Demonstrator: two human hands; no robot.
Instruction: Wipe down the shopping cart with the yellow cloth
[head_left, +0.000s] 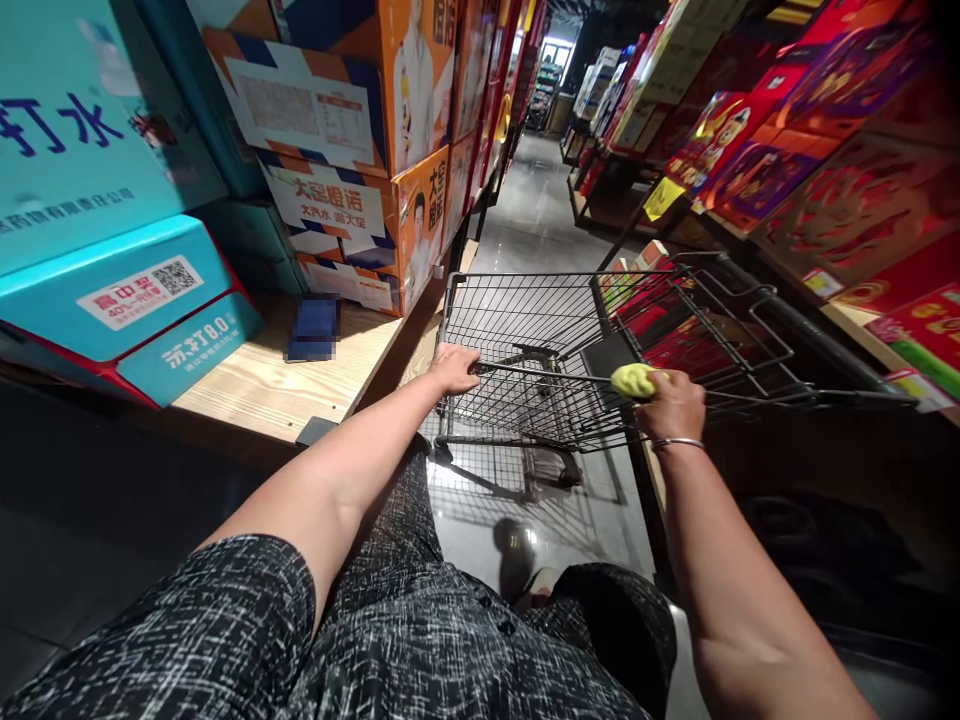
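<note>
A black wire shopping cart (517, 310) stands sideways in front of me across the aisle. Its basket looks bare, with the floor and shelves showing through the mesh. My left hand (454, 368) is closed around the near top rim at the left corner. Further right along that same rim, my right hand (673, 402) presses a crumpled yellow cloth (632, 380) against the bar, fingers wrapped over it. My right wrist wears a thin bracelet (678, 442). The undersides of both hands' fingers are mostly hidden.
On the left, a wooden shelf (352, 360) bears turquoise cartons (187, 350), orange-and-blue cartons (337, 200) and a dark blue item (315, 328), blurred out. Red gift boxes (847, 190) fill the right shelf. A tiled aisle (517, 200) runs ahead between them.
</note>
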